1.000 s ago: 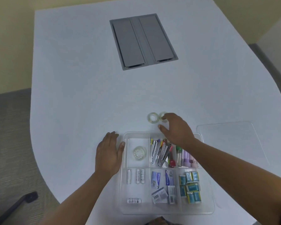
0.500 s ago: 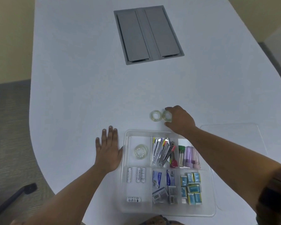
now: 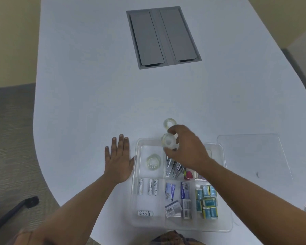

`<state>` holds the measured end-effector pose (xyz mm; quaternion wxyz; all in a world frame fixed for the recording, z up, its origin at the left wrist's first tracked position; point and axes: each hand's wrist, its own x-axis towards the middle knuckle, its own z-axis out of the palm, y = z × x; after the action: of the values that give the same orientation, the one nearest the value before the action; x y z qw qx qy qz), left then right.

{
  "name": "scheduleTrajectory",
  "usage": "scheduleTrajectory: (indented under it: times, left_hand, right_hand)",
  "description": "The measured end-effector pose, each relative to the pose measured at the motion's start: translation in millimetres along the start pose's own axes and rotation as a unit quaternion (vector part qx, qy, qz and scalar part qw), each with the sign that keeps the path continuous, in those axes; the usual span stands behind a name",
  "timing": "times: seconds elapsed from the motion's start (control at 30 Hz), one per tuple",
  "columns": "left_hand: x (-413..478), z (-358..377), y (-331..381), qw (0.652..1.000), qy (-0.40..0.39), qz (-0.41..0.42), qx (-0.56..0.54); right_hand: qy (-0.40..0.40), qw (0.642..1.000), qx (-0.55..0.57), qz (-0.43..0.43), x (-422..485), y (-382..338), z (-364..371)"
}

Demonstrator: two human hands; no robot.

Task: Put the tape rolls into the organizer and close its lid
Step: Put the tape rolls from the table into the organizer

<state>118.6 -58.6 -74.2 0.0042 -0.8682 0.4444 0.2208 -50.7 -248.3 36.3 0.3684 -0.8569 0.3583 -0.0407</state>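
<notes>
Three tape rolls: one pinched in the right hand above the organizer's far edge, one lying in its far-left compartment, one on the table just beyond. Left hand flat, fingers spread, touching the organizer's left wall. Lid off, lying to the right.

Left hand lying flat, palm down, fingers extended and slightly spread, forearm running back toward the lower left; right hand raised, fingers curled in a pinch around a tape roll, forearm extending toward the lower right.
</notes>
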Motion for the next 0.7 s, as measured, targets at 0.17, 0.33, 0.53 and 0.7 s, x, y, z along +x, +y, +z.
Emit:
scheduleTrajectory:
  times: [0.17, 0.33, 0.53, 0.7]
  left_hand:
    - [1, 0, -1, 1.000, -0.009, 0.000, -0.007]
    - [0, -1, -1, 1.000, -0.015, 0.000, -0.012]
    - [0, -1, 0, 1.000, -0.007, 0.000, -0.016]
    - [0, 0, -1, 1.000, -0.002, 0.001, -0.006]
  right_hand:
    - [-0.091, 0.989, -0.095, -0.070, -21, -10, 24]
    - [-0.130, 0.969, -0.190, -0.089, -17, -15, 44]
    - [-0.143, 0.986, -0.077, -0.049, -11, -13, 51]
    - [-0.015, 1.000, -0.002, -0.012, 9, -5, 28]
